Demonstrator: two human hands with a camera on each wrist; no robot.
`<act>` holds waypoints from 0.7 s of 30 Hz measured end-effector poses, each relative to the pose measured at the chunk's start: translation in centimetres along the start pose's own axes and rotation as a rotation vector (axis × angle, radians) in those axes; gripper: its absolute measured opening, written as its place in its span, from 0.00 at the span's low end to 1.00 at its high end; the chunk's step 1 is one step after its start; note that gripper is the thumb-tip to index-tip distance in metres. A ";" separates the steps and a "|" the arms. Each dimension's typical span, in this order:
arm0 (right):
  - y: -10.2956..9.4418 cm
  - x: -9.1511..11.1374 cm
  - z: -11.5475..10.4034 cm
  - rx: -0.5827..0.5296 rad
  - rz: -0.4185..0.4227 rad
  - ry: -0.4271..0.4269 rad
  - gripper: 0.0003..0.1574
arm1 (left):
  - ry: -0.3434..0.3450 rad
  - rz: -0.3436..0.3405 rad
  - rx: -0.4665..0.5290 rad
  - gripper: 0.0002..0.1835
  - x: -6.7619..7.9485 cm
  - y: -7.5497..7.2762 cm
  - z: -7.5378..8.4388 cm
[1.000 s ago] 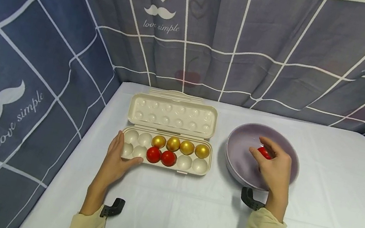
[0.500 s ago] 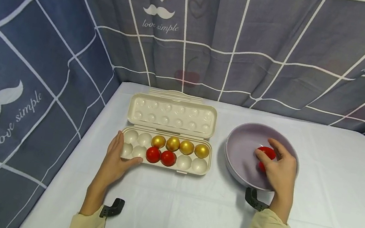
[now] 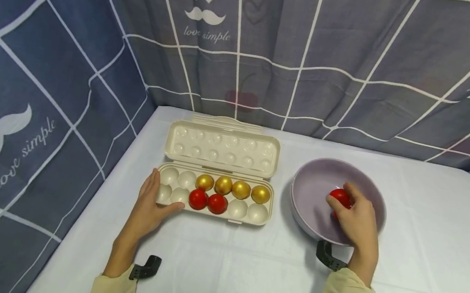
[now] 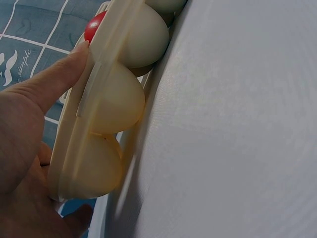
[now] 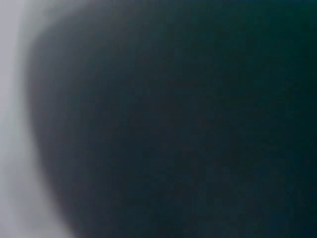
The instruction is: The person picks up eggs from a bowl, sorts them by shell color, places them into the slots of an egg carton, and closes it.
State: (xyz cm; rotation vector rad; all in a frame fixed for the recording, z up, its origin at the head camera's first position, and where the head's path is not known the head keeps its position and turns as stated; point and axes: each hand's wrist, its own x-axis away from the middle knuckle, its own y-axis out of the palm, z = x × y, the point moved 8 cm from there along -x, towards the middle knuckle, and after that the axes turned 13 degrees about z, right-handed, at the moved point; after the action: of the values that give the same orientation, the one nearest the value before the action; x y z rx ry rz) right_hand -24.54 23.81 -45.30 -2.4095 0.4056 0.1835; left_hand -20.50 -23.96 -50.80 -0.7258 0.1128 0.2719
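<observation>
In the head view my left hand [image 3: 149,207] grips the left end of an open cream egg carton [image 3: 230,218], thumb along its front edge. The left wrist view shows the thumb [image 4: 59,74] on the rim and the other fingers around the end. Golden eggs [image 3: 223,185] fill several back-row cups, and two red eggs [image 3: 217,204] sit in the front row. My right hand [image 3: 360,222] is inside a purple bowl [image 3: 307,199], pinching a red egg [image 3: 339,197] between thumb and fingers. A little more red shows under this hand, partly hidden.
The carton's raised lid [image 3: 223,147] lies back behind the egg cups. A white cloth [image 3: 241,281] covers the table, and a patterned grey curtain [image 3: 268,85] hangs behind and at the left. The right wrist view is dark and blurred.
My right hand has shifted slightly right within the bowl, and the red egg shows more between its thumb and fingers. The left hand and carton have stayed put.
</observation>
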 end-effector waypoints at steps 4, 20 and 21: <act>0.1 0.0 -0.3 0.009 -0.006 -0.031 0.38 | -0.003 -0.001 0.001 0.65 0.0 0.0 0.0; 1.6 0.2 -1.1 0.095 -0.103 -0.104 0.35 | -0.020 -0.007 0.013 0.65 -0.1 0.1 -0.2; 1.7 0.3 -1.1 0.108 -0.111 -0.103 0.35 | -0.020 -0.008 0.011 0.65 -0.1 0.1 -0.2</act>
State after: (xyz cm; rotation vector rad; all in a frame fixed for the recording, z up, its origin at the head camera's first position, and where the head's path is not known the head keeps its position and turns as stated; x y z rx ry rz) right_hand -24.85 21.81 -45.59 -2.2980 0.2288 0.2289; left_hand -20.66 -24.00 -50.98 -0.7123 0.0930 0.2708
